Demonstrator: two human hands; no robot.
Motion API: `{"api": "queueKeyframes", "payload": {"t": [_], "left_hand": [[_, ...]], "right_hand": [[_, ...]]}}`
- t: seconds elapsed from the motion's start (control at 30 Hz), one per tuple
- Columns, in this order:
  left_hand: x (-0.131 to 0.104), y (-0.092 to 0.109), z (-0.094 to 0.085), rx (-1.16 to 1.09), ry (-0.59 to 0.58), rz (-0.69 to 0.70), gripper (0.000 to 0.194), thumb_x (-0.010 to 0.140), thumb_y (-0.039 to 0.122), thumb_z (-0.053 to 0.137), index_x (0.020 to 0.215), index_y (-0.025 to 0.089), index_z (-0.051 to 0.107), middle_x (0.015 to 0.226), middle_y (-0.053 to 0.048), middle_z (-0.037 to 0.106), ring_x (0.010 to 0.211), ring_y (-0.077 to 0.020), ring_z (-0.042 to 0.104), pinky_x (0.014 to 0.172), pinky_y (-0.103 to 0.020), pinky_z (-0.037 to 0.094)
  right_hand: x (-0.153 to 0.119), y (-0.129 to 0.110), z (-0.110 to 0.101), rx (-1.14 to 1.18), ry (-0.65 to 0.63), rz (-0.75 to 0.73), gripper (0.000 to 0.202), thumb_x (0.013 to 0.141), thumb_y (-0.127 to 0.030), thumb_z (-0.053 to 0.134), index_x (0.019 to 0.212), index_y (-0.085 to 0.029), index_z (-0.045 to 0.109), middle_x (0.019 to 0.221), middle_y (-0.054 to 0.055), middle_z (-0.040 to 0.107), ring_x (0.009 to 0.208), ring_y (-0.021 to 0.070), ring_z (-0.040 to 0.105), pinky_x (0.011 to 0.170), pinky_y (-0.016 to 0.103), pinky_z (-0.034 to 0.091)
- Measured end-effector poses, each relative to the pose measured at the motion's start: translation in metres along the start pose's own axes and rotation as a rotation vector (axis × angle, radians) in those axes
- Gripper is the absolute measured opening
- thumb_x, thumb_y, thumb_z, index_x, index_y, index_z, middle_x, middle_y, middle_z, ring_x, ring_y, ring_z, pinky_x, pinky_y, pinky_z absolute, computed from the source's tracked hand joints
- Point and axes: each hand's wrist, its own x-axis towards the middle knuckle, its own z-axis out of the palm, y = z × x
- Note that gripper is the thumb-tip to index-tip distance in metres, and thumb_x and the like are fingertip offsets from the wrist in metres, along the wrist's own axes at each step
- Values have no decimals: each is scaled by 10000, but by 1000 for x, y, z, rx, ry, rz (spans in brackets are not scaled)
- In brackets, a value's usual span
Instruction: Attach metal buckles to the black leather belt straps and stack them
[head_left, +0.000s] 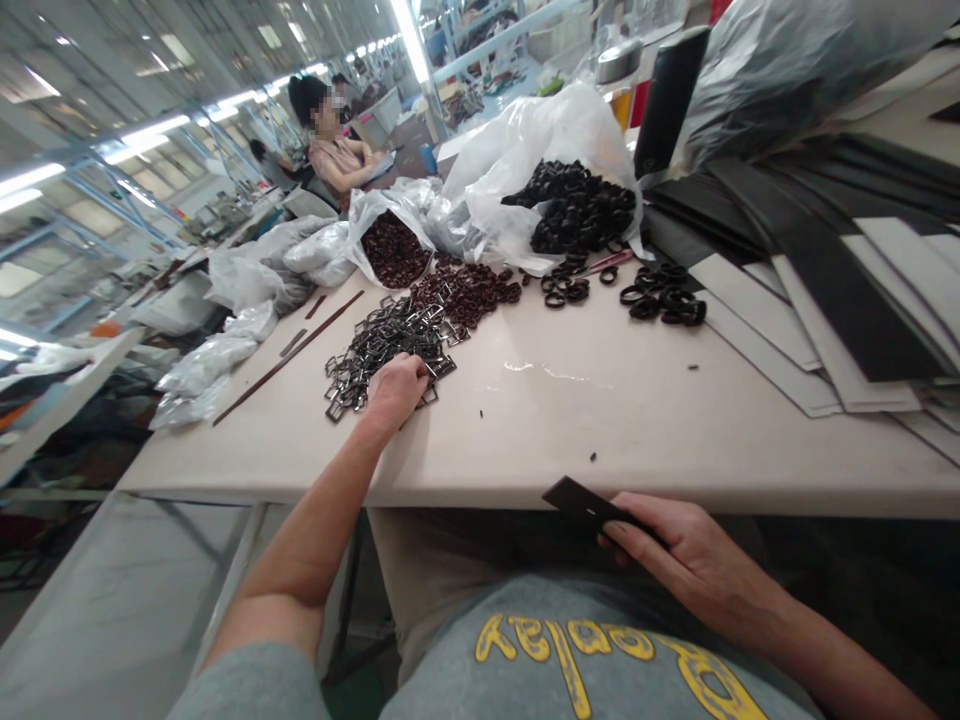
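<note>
My left hand (399, 388) is at the near right side of a pile of metal buckles (360, 350), its fingers pressed together; whatever they hold is too small to make out. Between the thumb and fingers of my right hand (675, 550) is a dark flat strip (577, 500) with a small slot, held over the table's front edge. Beyond the buckles lie brown rings (469, 292), spilling from an open plastic bag. Black loops (664, 295) lie loose further right.
A large plastic bag of black loops (581, 210) stands at the back of the table (525, 440). Black and white flat strips (810, 270) are stacked at the right. Plastic bags (217, 350) line the left edge. A person (341, 160) sits beyond.
</note>
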Motion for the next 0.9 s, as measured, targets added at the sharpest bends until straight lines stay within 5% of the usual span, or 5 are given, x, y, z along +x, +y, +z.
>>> {"api": "queueKeyframes", "payload": {"t": [0.17,0.4,0.7,0.9], "left_hand": [[7,-3,-2,-6,-15,45,311,827,187,609,1118,237,704,1096,-68,668,947,-222,651,836,-306,487],[18,-7,-3,-74,-49,51,176,769,138,607,880,210,724,946,-75,705,928,-247,648,848,-331,462],[18,-27,-9,-438,-1,-131,41,750,241,679,772,210,695,706,-20,706,741,-203,662,778,-324,500],[0,-15,-24,-861,-90,-173,405,751,545,683,885,164,696,785,-54,747,633,-162,690,639,-293,564]], "right_hand": [[-2,-1,-1,-4,-27,16,401,1001,-477,438,819,-192,654,709,25,677,634,168,621,582,252,466],[-1,-6,-2,18,-15,30,414,988,-494,461,808,-182,664,709,34,687,642,174,624,579,256,474],[2,-6,-5,37,20,33,413,986,-497,469,824,-188,688,700,21,696,647,177,637,591,271,475],[8,-11,-7,22,88,54,414,984,-482,452,821,-183,687,695,23,691,664,180,641,623,284,467]]}}
